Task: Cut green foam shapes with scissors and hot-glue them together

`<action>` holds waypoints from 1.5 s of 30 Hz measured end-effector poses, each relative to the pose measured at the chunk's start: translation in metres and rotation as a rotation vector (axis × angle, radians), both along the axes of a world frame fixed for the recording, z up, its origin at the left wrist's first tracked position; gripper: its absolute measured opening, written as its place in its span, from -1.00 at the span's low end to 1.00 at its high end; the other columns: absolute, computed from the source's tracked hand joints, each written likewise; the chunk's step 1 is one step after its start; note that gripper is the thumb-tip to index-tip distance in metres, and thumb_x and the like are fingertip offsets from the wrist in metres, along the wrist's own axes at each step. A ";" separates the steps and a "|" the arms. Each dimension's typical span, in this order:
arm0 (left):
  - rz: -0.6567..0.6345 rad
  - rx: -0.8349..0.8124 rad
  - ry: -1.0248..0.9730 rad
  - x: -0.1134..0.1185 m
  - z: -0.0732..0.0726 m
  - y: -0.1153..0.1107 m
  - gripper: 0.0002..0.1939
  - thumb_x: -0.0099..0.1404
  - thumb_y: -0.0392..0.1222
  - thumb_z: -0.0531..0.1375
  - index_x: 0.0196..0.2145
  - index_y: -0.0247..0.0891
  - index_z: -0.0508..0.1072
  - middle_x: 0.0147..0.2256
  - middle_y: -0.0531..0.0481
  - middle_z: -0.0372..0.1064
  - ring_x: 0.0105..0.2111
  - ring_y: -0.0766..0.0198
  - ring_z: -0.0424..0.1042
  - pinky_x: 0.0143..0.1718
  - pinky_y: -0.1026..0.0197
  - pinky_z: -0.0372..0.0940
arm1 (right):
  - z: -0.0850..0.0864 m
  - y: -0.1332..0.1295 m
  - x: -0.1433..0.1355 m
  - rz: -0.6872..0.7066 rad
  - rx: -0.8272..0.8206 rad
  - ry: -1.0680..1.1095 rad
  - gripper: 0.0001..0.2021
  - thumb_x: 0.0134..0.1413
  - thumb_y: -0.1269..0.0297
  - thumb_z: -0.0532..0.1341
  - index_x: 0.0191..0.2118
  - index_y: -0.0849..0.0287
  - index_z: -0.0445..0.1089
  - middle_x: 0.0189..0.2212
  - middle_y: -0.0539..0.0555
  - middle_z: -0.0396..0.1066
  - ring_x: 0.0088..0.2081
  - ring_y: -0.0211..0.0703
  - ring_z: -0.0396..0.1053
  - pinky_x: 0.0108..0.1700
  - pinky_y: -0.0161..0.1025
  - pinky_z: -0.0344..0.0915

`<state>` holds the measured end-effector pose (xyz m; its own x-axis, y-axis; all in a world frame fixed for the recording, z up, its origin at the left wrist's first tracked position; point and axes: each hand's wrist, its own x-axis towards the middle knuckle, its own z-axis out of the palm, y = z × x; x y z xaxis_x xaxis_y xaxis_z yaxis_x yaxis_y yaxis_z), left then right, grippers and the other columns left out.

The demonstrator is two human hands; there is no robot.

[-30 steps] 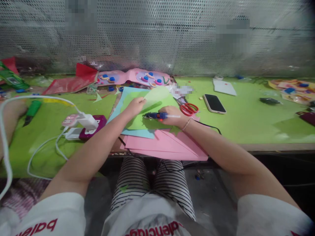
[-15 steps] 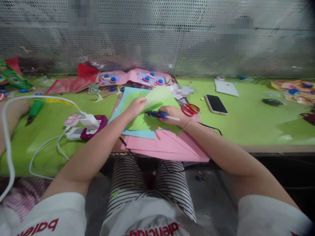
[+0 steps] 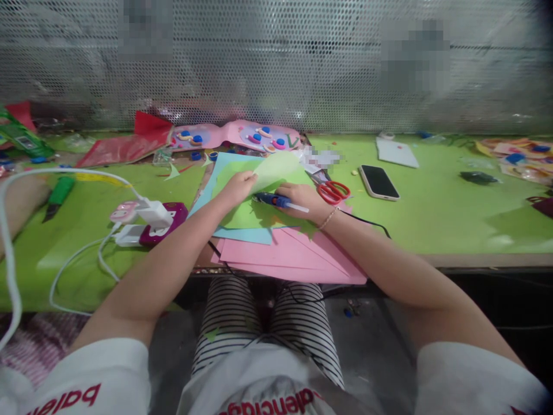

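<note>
My left hand [image 3: 241, 188] is closed, pinching a pale green sheet of paper [image 3: 280, 167] by its near left edge, so the sheet tilts up. My right hand [image 3: 305, 199] wraps round a blue glue gun [image 3: 272, 199] whose nozzle points left. A whitish glue stick [image 3: 300, 207] juts out of its back. Under both hands lies a brighter green sheet [image 3: 235, 218], on top of light blue paper [image 3: 254, 235] and pink sheets [image 3: 280, 259]. Red-handled scissors [image 3: 333, 192] rest just beyond my right wrist.
To the left are a purple power strip [image 3: 175, 216] with white chargers and cables, and a green cutter [image 3: 60, 193] beside another person's arm [image 3: 21, 202]. A phone [image 3: 379, 182] lies right. Pink decorated pieces [image 3: 242, 135] stand before the perforated metal wall [image 3: 276, 69].
My right hand and the glue gun have shifted very slightly left. My left hand still holds the pale green paper in nearly the same place.
</note>
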<state>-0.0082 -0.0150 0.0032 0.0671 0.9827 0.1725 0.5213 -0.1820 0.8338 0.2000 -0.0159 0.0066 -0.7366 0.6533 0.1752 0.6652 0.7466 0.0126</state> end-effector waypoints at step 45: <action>0.017 0.005 0.015 0.002 0.006 -0.005 -0.75 0.24 -0.04 0.00 -0.50 -0.22 0.24 -0.54 0.06 0.14 -0.45 0.24 0.19 -0.29 0.18 0.09 | 0.012 -0.012 -0.003 0.005 -0.013 -0.065 -0.85 -0.02 0.25 0.13 -0.40 0.21 0.39 -0.43 0.12 0.41 -0.42 -0.19 0.26 -0.43 -0.23 -0.04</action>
<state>-0.0061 -0.0196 0.0093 0.0532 0.9828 0.1769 0.5370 -0.1775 0.8247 0.1972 -0.0279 0.0188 -0.7494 0.6514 0.1184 0.6594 0.7504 0.0456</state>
